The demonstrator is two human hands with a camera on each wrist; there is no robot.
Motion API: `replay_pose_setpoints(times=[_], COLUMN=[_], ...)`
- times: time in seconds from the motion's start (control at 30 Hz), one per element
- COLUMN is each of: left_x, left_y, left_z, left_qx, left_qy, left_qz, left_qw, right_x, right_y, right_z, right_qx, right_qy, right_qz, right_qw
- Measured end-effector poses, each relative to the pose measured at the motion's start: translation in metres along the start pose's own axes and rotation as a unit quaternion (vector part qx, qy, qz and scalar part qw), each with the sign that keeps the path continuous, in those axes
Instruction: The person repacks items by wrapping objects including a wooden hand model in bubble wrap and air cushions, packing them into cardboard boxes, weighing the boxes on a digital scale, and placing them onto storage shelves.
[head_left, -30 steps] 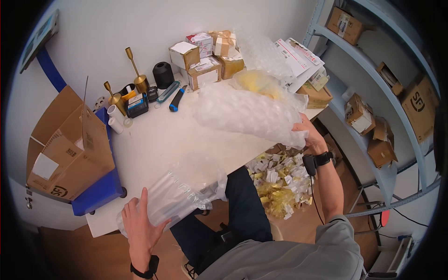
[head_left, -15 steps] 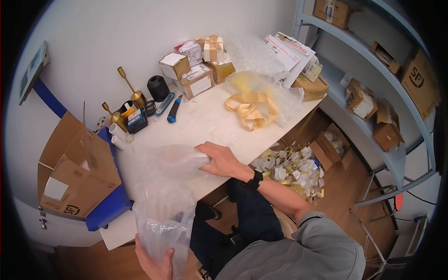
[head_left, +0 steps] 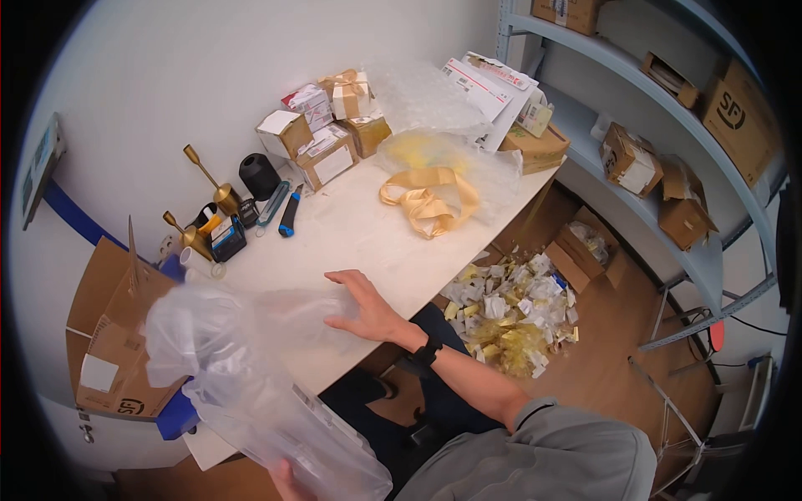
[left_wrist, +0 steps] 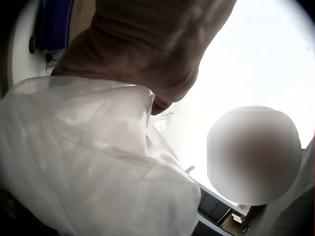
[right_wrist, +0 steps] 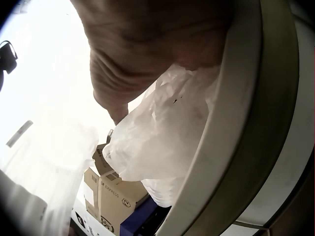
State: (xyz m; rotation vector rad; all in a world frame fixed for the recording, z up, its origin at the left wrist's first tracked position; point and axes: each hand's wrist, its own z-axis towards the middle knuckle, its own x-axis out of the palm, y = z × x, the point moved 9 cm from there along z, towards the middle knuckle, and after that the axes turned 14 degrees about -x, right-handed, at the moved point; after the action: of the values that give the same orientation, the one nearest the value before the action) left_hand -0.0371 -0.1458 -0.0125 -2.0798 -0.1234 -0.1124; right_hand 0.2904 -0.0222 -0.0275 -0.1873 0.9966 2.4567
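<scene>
In the head view a large translucent plastic bag with a filled lower part slants over the table's near left corner. My left hand grips its lower part, with the fingers mostly hidden by the bag; the left wrist view shows that hand against the crumpled plastic. A pale wrapped bundle lies right of the bag on the table. At its right end rests my right hand, thumb and fingers spread. The right wrist view has that hand over the bundle.
An open carton stands at the left. Along the back are brass candlesticks, a blue-black cutter and small boxes. A gold ribbon lies near bubble wrap. Paper scraps cover the floor beside the table.
The wrapped bundle moved from the table's right side to the left, uncovering the ribbon. The plastic bag swung up and left with my left hand beneath. My right hand loosened and spread its fingers.
</scene>
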Motion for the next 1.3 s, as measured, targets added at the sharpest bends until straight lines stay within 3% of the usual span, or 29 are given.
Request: replay_pose_setpoints(times=[0.03,0.17,0.23,0.3,0.37,0.43,0.47,0.57,0.63,0.73,0.77,0.83,0.87,0.93,0.97,1.0,1.07,1.13,1.27,1.3], left_x=[0.010,0.059,0.118,0.163,0.217,0.271,0.296,0.341,0.358,0.375,0.371,0.371,0.356,0.315,0.288,0.258,0.197,0.134,0.080,0.080], left_y=[0.001,-0.007,-0.044,-0.053,-0.077,-0.110,-0.121,-0.112,-0.103,-0.078,-0.077,-0.077,-0.072,-0.100,-0.108,-0.117,-0.121,-0.115,-0.084,-0.070], left_z=[0.005,0.022,0.027,0.049,0.065,0.084,0.091,0.163,0.167,0.185,0.182,0.157,0.150,0.102,0.093,0.087,0.101,0.123,0.153,0.164], left_qx=[-0.015,-0.059,-0.003,0.022,0.044,0.156,0.169,0.173,0.095,0.077,0.075,0.175,0.173,0.419,0.452,0.484,0.496,0.444,0.377,0.363], left_qy=[0.026,0.105,0.163,0.232,0.253,0.236,0.256,0.141,0.082,0.063,0.055,0.103,0.097,0.048,-0.005,-0.059,-0.173,-0.270,-0.308,-0.268], left_qz=[-0.037,-0.146,-0.156,-0.104,-0.068,0.036,0.043,0.191,0.290,0.340,0.336,0.354,0.354,0.306,0.325,0.342,0.402,0.422,0.440,0.427], left_qw=[0.999,0.982,0.974,0.967,0.964,0.958,0.951,0.956,0.949,0.935,0.937,0.913,0.914,0.854,0.831,0.803,0.750,0.743,0.754,0.784], right_x=[-0.003,-0.010,-0.010,-0.009,-0.004,0.001,0.003,-0.001,-0.004,-0.005,-0.001,0.002,0.001,-0.008,-0.010,-0.002,-0.004,-0.006,-0.005,-0.005], right_y=[0.000,-0.025,-0.035,-0.042,-0.043,-0.043,-0.041,-0.045,-0.042,-0.045,-0.047,-0.061,-0.056,-0.035,-0.030,-0.049,-0.046,-0.042,-0.035,-0.034], right_z=[-0.001,-0.009,-0.014,-0.017,-0.021,-0.028,-0.032,-0.039,-0.019,-0.017,-0.017,-0.023,-0.019,-0.011,-0.009,-0.022,-0.021,-0.016,-0.012,-0.010], right_qx=[0.002,0.106,0.135,0.158,0.143,0.183,0.203,0.252,0.117,0.136,0.135,0.186,0.186,0.160,0.147,0.172,0.167,0.159,0.149,0.148], right_qy=[-0.004,-0.082,-0.106,-0.134,-0.126,-0.107,-0.095,-0.067,-0.107,-0.105,-0.096,-0.096,-0.092,-0.084,-0.081,-0.123,-0.112,-0.110,-0.085,-0.080], right_qz=[-0.005,0.174,0.230,0.282,0.302,0.248,0.220,0.121,0.198,0.163,0.168,0.141,0.147,0.131,0.124,0.208,0.192,0.172,0.144,0.146], right_qw=[1.000,0.976,0.958,0.937,0.934,0.945,0.949,0.958,0.967,0.972,0.972,0.968,0.967,0.975,0.978,0.955,0.961,0.966,0.975,0.975])
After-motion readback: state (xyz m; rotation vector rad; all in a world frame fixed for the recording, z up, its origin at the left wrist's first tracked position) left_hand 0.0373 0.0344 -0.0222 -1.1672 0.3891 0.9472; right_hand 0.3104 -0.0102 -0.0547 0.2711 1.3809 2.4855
